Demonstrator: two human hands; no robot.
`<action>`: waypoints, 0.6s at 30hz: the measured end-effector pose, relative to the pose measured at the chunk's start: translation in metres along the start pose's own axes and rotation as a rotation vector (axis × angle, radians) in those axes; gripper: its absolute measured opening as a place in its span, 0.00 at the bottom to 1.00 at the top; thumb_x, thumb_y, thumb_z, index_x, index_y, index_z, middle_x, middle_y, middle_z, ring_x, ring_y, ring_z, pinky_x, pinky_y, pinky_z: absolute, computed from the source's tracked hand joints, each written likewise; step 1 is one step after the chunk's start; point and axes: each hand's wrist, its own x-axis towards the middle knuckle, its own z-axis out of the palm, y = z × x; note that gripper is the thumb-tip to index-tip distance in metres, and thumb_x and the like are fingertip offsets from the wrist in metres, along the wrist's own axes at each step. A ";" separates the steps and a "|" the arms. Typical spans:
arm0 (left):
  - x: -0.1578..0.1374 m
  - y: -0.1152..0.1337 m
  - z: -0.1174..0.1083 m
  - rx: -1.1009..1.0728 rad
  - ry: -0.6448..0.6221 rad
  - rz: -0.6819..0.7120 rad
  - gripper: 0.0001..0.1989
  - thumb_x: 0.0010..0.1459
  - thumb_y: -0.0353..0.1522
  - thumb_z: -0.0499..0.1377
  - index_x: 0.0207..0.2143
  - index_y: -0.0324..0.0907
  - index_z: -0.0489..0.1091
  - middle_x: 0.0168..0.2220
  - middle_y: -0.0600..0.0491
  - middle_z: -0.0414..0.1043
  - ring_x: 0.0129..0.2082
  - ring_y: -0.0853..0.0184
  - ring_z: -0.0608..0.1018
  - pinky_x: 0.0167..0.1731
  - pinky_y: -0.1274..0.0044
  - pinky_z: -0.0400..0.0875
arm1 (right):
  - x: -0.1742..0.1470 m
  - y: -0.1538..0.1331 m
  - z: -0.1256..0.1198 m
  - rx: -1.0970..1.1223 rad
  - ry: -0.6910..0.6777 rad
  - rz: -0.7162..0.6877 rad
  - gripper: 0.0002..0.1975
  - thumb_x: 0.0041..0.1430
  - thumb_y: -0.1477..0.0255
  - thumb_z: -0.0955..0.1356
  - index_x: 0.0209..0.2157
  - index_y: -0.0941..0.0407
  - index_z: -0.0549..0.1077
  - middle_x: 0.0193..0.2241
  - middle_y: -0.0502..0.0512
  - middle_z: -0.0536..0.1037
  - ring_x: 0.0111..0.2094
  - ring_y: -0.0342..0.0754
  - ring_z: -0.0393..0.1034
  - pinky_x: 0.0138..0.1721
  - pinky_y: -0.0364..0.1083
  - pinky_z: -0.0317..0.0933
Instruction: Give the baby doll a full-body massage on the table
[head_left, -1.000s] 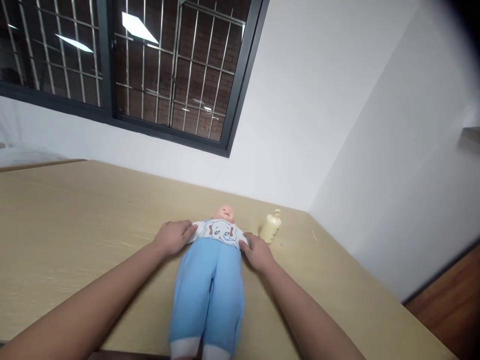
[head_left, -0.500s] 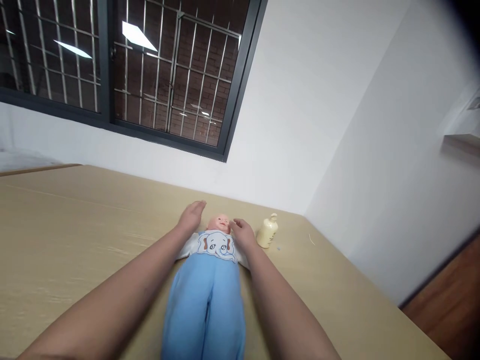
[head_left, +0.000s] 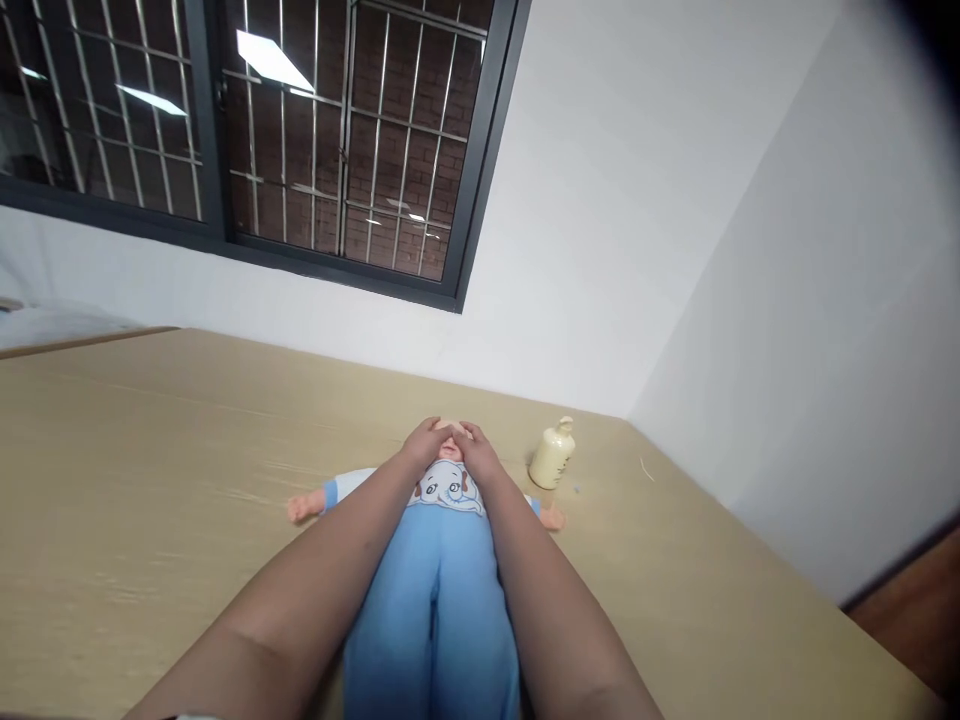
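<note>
I have left hand (head_left: 426,441) and right hand (head_left: 478,451) cupped around the blue-clad plastic doll's (head_left: 439,560) head, seemingly steadying it; rounded cream bottle (head_left: 552,459) beside the doll.

An indoor room; home or office, I cannot tell. White walls (head_left: 600,200) stand behind and right of the table (head_left: 187,430); a barred, dark-framed window (head_left: 212,130) sits above its far edge.
</note>
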 end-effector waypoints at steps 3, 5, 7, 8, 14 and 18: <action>-0.003 -0.001 -0.002 0.009 -0.041 0.017 0.28 0.52 0.37 0.66 0.56 0.41 0.69 0.60 0.40 0.70 0.58 0.54 0.74 0.52 0.72 0.70 | -0.004 0.004 0.000 0.034 0.049 0.053 0.28 0.54 0.54 0.70 0.54 0.51 0.70 0.40 0.53 0.80 0.39 0.50 0.75 0.41 0.48 0.70; -0.006 -0.001 -0.001 -0.001 -0.076 0.030 0.25 0.55 0.37 0.64 0.55 0.40 0.70 0.57 0.42 0.73 0.55 0.57 0.76 0.49 0.74 0.71 | -0.007 0.005 0.001 0.061 0.075 0.081 0.29 0.53 0.53 0.71 0.54 0.50 0.70 0.40 0.53 0.80 0.38 0.50 0.75 0.40 0.48 0.70; -0.009 0.000 0.001 -0.014 -0.099 0.031 0.24 0.55 0.37 0.63 0.54 0.39 0.69 0.54 0.42 0.75 0.52 0.58 0.78 0.46 0.74 0.73 | -0.009 0.005 0.001 0.089 0.090 0.099 0.30 0.52 0.52 0.71 0.54 0.50 0.69 0.41 0.53 0.79 0.39 0.50 0.75 0.41 0.48 0.70; -0.011 0.001 0.002 -0.022 -0.102 0.028 0.25 0.55 0.36 0.63 0.55 0.39 0.69 0.54 0.41 0.75 0.51 0.57 0.79 0.46 0.74 0.73 | -0.010 0.005 0.001 0.102 0.091 0.103 0.31 0.52 0.52 0.71 0.55 0.50 0.69 0.41 0.53 0.79 0.40 0.50 0.75 0.42 0.48 0.70; -0.020 0.005 -0.001 -0.060 -0.096 0.032 0.28 0.55 0.35 0.64 0.57 0.39 0.65 0.55 0.40 0.74 0.51 0.56 0.79 0.45 0.72 0.73 | -0.008 0.003 -0.001 0.155 0.050 0.100 0.31 0.49 0.53 0.73 0.52 0.51 0.70 0.43 0.54 0.80 0.44 0.52 0.75 0.45 0.49 0.69; -0.023 0.006 -0.006 -0.052 -0.110 0.059 0.26 0.53 0.36 0.66 0.54 0.40 0.68 0.56 0.41 0.73 0.53 0.55 0.76 0.48 0.71 0.72 | -0.006 0.001 -0.005 0.184 0.010 0.096 0.30 0.48 0.54 0.74 0.50 0.51 0.70 0.42 0.53 0.79 0.41 0.51 0.76 0.44 0.50 0.70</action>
